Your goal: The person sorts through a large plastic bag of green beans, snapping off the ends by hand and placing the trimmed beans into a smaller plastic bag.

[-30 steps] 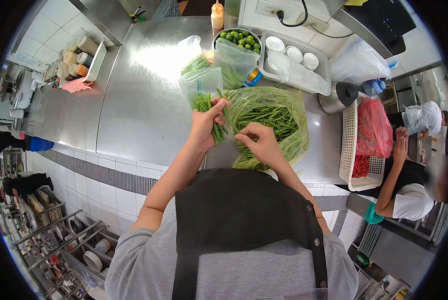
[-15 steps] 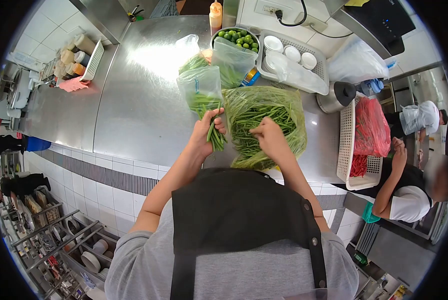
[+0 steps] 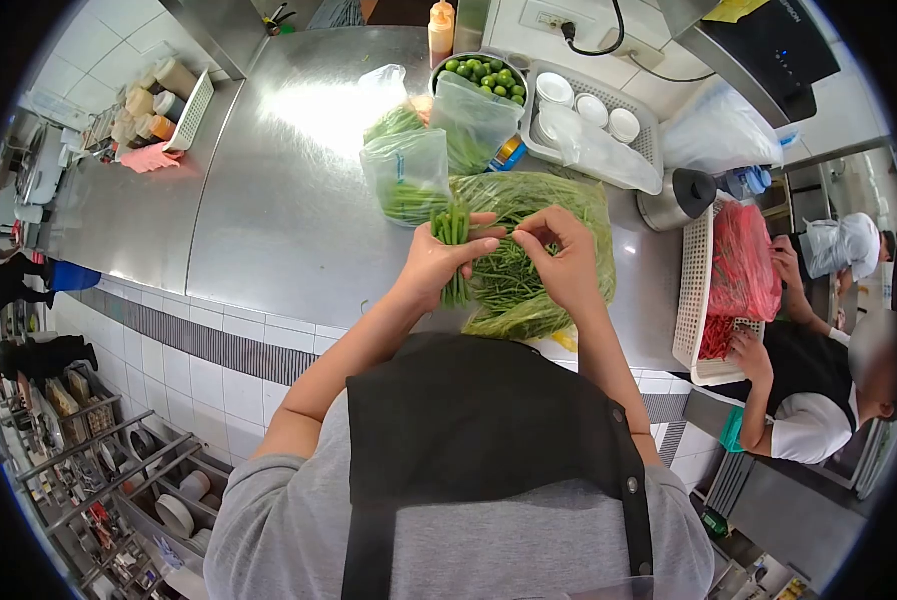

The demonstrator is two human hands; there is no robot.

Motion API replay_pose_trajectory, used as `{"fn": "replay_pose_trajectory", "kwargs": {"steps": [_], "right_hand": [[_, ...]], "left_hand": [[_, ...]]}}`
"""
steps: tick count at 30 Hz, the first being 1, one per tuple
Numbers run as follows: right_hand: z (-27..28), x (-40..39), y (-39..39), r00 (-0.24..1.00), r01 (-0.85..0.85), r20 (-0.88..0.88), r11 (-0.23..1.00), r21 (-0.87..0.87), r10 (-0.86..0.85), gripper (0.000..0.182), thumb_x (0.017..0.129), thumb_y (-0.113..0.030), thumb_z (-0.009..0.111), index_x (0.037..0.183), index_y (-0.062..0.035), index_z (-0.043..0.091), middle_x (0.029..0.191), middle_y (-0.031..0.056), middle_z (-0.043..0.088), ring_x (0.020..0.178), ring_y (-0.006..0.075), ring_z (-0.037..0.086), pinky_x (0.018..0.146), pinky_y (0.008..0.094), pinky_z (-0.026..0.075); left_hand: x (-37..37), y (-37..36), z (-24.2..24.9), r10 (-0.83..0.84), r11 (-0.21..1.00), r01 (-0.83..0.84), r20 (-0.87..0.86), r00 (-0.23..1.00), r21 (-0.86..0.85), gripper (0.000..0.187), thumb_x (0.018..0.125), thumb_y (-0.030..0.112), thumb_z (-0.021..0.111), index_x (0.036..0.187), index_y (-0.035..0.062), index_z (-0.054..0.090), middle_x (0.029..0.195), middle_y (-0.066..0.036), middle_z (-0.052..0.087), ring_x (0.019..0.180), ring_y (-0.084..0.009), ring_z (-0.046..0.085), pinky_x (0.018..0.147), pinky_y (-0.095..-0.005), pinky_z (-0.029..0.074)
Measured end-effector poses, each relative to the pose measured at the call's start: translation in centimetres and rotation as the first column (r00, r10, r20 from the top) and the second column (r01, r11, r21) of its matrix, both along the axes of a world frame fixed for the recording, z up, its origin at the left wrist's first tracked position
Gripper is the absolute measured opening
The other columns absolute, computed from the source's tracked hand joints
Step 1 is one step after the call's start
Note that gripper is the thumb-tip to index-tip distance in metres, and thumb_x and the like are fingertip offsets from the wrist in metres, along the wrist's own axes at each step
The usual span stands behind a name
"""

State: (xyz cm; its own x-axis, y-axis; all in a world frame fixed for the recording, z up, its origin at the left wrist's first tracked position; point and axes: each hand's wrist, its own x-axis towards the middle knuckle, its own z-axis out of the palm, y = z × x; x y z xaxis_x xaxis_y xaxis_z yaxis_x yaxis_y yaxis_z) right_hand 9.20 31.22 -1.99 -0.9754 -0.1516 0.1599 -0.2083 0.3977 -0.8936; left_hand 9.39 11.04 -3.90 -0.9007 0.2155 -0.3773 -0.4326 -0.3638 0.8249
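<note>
Left hand (image 3: 437,265) clenched round upright bean bundle (image 3: 455,250), long axis toward far desk (image 3: 269,200) edge; right hand (image 3: 567,262) just beside, fingertips pinching single bean (image 3: 499,232) crosswise toward bundle, above open bean bag (image 3: 554,205)

The counter (image 3: 269,200) is brushed metal, smooth and glossy, throwing back a bright glare just beside the small bags. Those small bags (image 3: 406,170) and the big bag (image 3: 569,215) of beans are thin clear plastic, crinkled and shiny. The beans (image 3: 454,228) look matt and smooth. Right of the big bag, the basket (image 3: 696,290) is white perforated plastic, holding a glossy red plastic bag (image 3: 744,260). The apron (image 3: 489,430) is matt black cloth.
</note>
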Motion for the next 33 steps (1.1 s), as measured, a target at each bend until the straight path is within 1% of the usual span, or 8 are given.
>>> {"fn": "replay_pose_trajectory", "kwargs": {"steps": [7, 9, 12, 16, 19, 22, 25, 33], "right_hand": [[0.4, 0.4, -2.1, 0.979, 0.101, 0.205, 0.908, -0.406, -0.017, 0.009, 0.083, 0.002, 0.071, 0.091, -0.0006, 0.066, 0.081, 0.0041, 0.061, 0.071, 0.0129, 0.062, 0.067, 0.0261, 0.048], [0.9, 0.5, -2.5, 0.968, 0.096, -0.234, 0.995, 0.0, -0.094, 0.007, 0.086, 0.004, 0.069, 0.093, 0.0014, 0.067, 0.086, 0.0065, 0.063, 0.076, 0.0141, 0.063, 0.066, 0.0244, 0.05], [-0.8, 0.1, -2.9, 0.894, 0.166, -0.431, 0.984, 0.059, -0.125, 0.007, 0.086, 0.005, 0.069, 0.092, 0.0026, 0.066, 0.086, 0.0093, 0.062, 0.074, 0.0177, 0.063, 0.066, 0.0269, 0.051], [-2.3, -0.6, -1.9, 0.882, 0.227, -0.445, 0.968, 0.106, -0.158, 0.007, 0.086, -0.003, 0.071, 0.09, -0.001, 0.065, 0.086, 0.0124, 0.06, 0.078, 0.0298, 0.062, 0.067, 0.0369, 0.05], [-3.0, -0.8, -0.2, 0.985, 0.17, -0.069, 0.879, 0.446, -0.155, 0.014, 0.091, -0.014, 0.07, 0.089, -0.0007, 0.065, 0.086, 0.0137, 0.059, 0.078, 0.0302, 0.062, 0.067, 0.0366, 0.048], [-4.0, -0.7, 0.0, 0.972, -0.03, 0.228, 0.925, 0.379, -0.062, 0.023, 0.095, -0.023, 0.068, 0.091, -0.0003, 0.067, 0.087, 0.0106, 0.063, 0.077, 0.0251, 0.063, 0.068, 0.0331, 0.048], [-3.1, 1.3, -1.6, 0.869, -0.095, 0.408, 0.904, -0.417, 0.279, 0.022, 0.097, -0.021, 0.068, 0.095, 0.0012, 0.07, 0.088, 0.0012, 0.066, 0.078, 0.0105, 0.06, 0.073, 0.0283, 0.05], [-2.9, 2.7, -4.3, 0.982, -0.047, 0.171, 0.977, -0.209, 0.084, 0.007, 0.091, -0.004, 0.071, 0.094, 0.0006, 0.068, 0.086, 0.0049, 0.065, 0.076, 0.0144, 0.061, 0.07, 0.0275, 0.048]], "left_hand": [[-0.7, 0.6, 0.9, -0.183, 0.965, 0.134, -0.21, 0.96, -0.227, 0.023, 0.084, 0.01, 0.082, 0.103, -0.0016, 0.074, 0.086, -0.005, 0.075, 0.062, -0.006, 0.06, 0.05, -0.0226, 0.047], [-0.8, 0.7, 0.8, -0.186, 0.959, 0.132, -0.207, 0.961, -0.251, 0.022, 0.085, 0.01, 0.081, 0.102, -0.0017, 0.074, 0.083, -0.005, 0.074, 0.061, -0.006, 0.06, 0.049, -0.0228, 0.047], [-0.8, 1.0, 0.8, -0.112, 0.974, 0.074, -0.172, 0.979, -0.213, 0.013, 0.084, 0.007, 0.08, 0.091, -0.0018, 0.074, 0.081, -0.003, 0.072, 0.056, -0.0054, 0.055, 0.049, -0.0223, 0.045], [-0.6, 0.6, 1.1, -0.141, 0.973, 0.115, -0.121, 0.983, -0.199, 0.015, 0.088, 0.009, 0.078, 0.093, -0.0014, 0.069, 0.084, -0.007, 0.074, 0.054, -0.0058, 0.053, 0.049, -0.0217, 0.045], [-0.8, -0.1, 0.6, -0.056, 0.997, 0.055, -0.027, 0.998, -0.058, 0.017, 0.091, 0.011, 0.075, 0.098, 0.0004, 0.065, 0.089, -0.011, 0.075, 0.055, -0.0056, 0.053, 0.049, -0.0217, 0.045], [-1.5, -1.1, -0.6, 0.072, 0.99, -0.082, 0.087, 0.994, 0.115, 0.017, 0.094, 0.012, 0.071, 0.103, 0.0041, 0.059, 0.098, -0.015, 0.076, 0.053, -0.0051, 0.05, 0.05, -0.0214, 0.045], [-1.8, -1.8, -1.2, 0.177, 0.932, -0.192, 0.077, 0.981, 0.307, 0.016, 0.095, 0.013, 0.071, 0.103, 0.0067, 0.058, 0.108, -0.017, 0.073, 0.058, -0.0037, 0.052, 0.053, -0.0202, 0.045], [-1.6, -1.7, -0.9, 0.242, 0.935, -0.241, 0.026, 0.97, 0.26, 0.017, 0.094, 0.013, 0.073, 0.102, 0.0072, 0.059, 0.106, -0.016, 0.073, 0.059, -0.0039, 0.053, 0.054, -0.0208, 0.045]]}}
